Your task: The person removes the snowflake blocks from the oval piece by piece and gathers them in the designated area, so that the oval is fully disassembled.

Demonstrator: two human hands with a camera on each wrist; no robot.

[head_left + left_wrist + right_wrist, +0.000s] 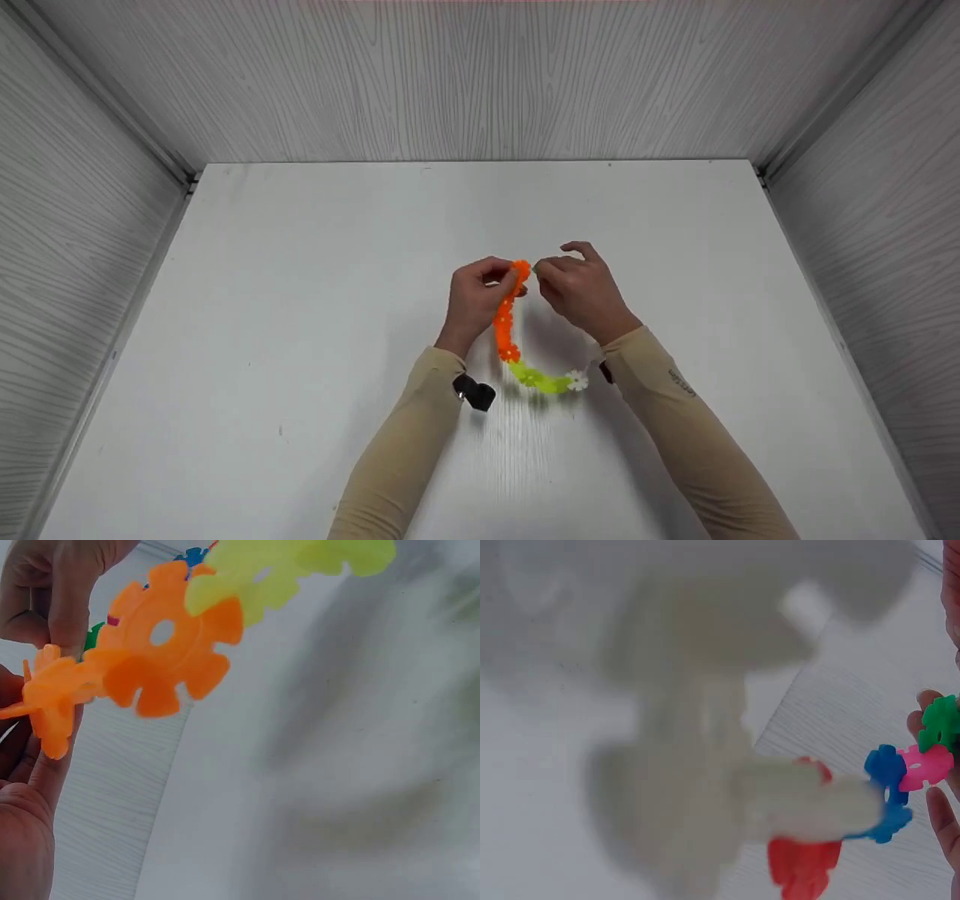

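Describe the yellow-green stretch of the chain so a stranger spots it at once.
Over the white table, the left hand pinches an orange stretch of flower-shaped pieces. In the head view, the yellow-green stretch curves from its lower end. Its colour sets it apart from that orange and the white flower beyond.

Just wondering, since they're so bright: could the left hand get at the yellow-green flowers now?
Probably yes: nothing visible blocks the yellow-green flowers, linked in the same chain. But the left hand pinches the orange flowers, so it would likely have to let go first.
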